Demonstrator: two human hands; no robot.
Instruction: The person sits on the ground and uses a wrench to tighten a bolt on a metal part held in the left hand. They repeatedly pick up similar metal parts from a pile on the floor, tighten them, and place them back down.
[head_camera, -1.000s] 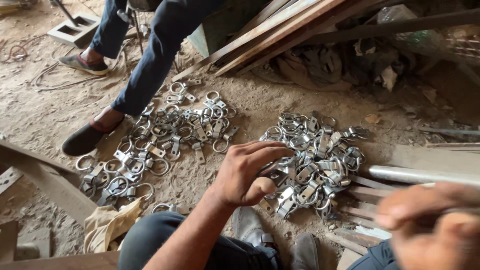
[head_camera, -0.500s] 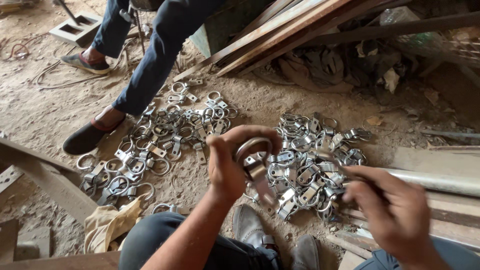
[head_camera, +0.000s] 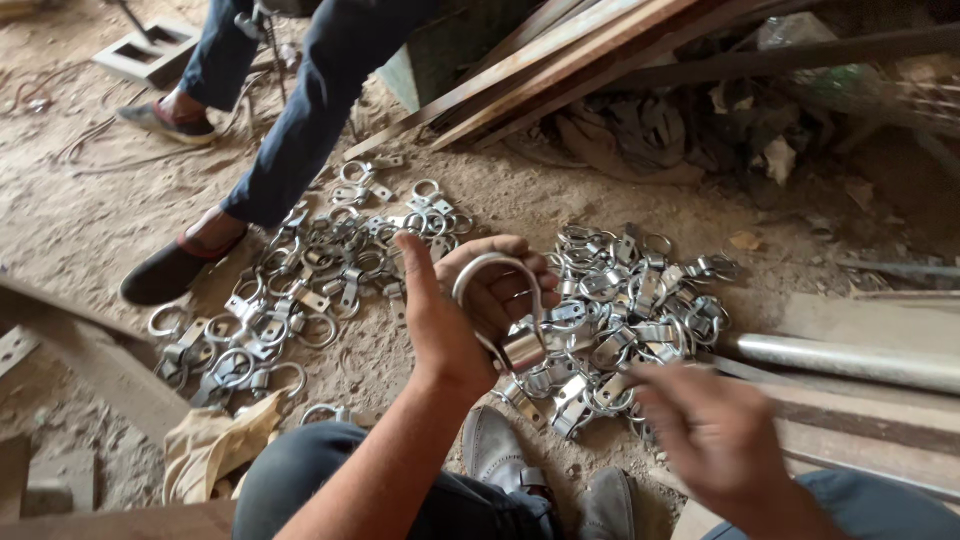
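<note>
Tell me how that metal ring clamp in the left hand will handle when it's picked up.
The metal ring clamp in the left hand looks like bent steel, so probably stiff and heavy for its size. Its ring seems hinged to a flat plate, so it may swing. The shiny surface could be slippery.

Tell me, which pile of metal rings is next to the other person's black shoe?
The left pile. It spreads right beside the black shoe of the person standing there. The right pile lies farther off, just beyond the left hand, which holds one ring clamp.
</note>
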